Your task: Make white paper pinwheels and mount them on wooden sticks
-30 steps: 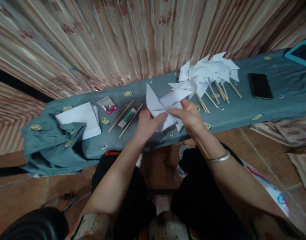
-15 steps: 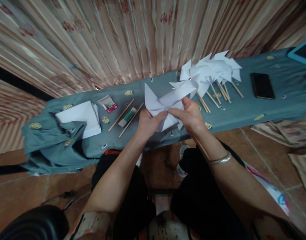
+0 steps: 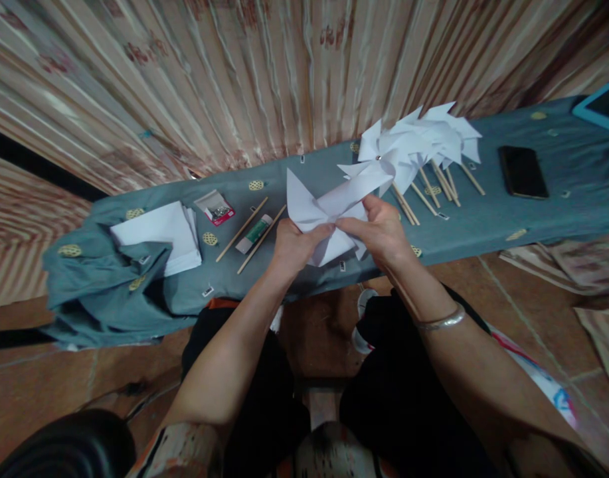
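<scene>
Both hands hold a white paper pinwheel (image 3: 318, 211) over the front edge of a bench covered in blue-grey cloth (image 3: 483, 219). My left hand (image 3: 294, 245) pinches its centre from the left, and my right hand (image 3: 381, 229) grips the folded flaps from the right. A thin wooden stick runs under my right wrist, partly hidden. Just behind my right hand lies a heap of white paper pinwheels on sticks (image 3: 418, 149).
A stack of white paper squares (image 3: 157, 232) lies at the left, with a small packet of pins (image 3: 215, 207), two wooden sticks (image 3: 242, 229) and a glue tube (image 3: 254, 234) beside it. A black phone (image 3: 523, 171) and a blue-cased tablet (image 3: 600, 105) lie at the right. A striped curtain hangs behind.
The hands and the pinwheel have barely shifted; the fingers have worked slightly at the paper's centre. The view has moved a little.
</scene>
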`<state>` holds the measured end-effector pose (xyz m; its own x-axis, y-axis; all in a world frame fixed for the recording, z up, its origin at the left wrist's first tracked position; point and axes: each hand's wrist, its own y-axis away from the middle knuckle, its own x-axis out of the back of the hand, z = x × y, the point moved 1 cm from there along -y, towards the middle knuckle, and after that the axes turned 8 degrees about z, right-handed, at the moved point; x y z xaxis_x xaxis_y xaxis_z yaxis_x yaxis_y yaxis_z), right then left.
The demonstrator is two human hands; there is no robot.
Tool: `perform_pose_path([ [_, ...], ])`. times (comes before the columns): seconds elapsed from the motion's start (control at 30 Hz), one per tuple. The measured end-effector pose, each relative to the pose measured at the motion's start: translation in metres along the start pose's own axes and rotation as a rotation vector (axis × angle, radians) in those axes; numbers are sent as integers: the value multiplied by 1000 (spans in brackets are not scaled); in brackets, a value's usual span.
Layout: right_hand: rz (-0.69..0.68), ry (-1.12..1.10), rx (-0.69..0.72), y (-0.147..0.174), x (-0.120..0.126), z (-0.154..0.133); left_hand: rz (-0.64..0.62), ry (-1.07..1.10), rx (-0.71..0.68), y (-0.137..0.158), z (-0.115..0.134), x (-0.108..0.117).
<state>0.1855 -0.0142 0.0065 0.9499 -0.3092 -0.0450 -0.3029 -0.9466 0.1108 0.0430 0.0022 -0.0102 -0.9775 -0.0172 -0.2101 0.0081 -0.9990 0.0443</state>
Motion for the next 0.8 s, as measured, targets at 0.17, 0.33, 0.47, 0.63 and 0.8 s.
perform_pose_path([
  [0.17,3,6,28,-1,1,1,-5,-94,-22,-1,2,1],
  [0.33,10,0,19,-2,1,2,-31,-70,-2,0,4,2],
  [0.47,23,-20,-4,-1,1,1,-3,-30,13,-1,2,3],
  [0.63,13,0,-13,0,1,0,20,-35,27,-1,1,4],
  [0.8,-23,-15,-18,0,4,-1,26,-30,54,1,5,3],
])
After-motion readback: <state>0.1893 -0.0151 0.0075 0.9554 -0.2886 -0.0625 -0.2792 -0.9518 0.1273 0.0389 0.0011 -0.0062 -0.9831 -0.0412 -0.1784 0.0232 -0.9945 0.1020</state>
